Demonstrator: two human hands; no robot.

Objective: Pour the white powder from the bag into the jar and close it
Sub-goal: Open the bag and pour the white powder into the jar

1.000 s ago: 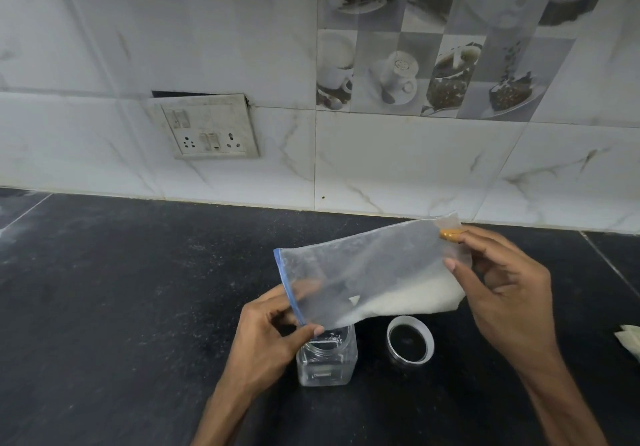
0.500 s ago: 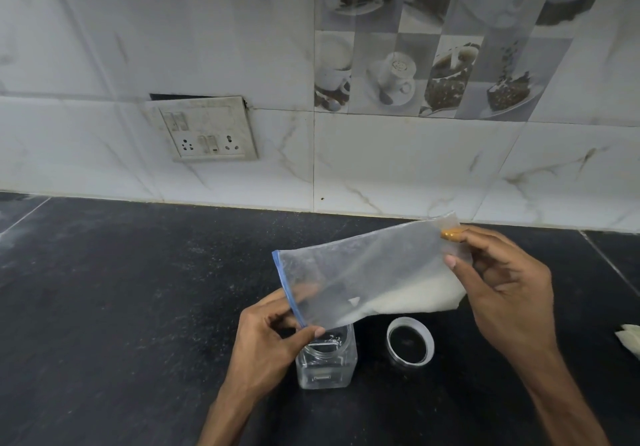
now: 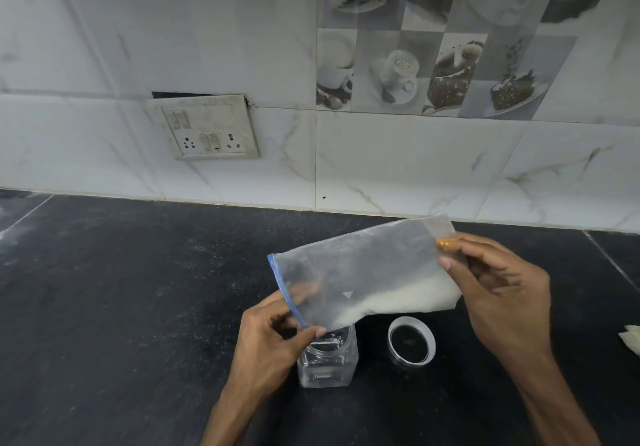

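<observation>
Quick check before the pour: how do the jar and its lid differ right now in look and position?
The jar is clear, square-sided and stands upright with its mouth open under the bag; the lid is a round white ring with a dark centre, lying flat. The jar is partly hidden by the bag and the left hand; the lid lies to its right in full view, touched by neither hand. Both rest on the black counter.

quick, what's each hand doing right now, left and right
Left hand: closed, pinching the blue-zip mouth end of the plastic bag over the jar.
Right hand: closed, holding the bag's raised bottom end.
</observation>
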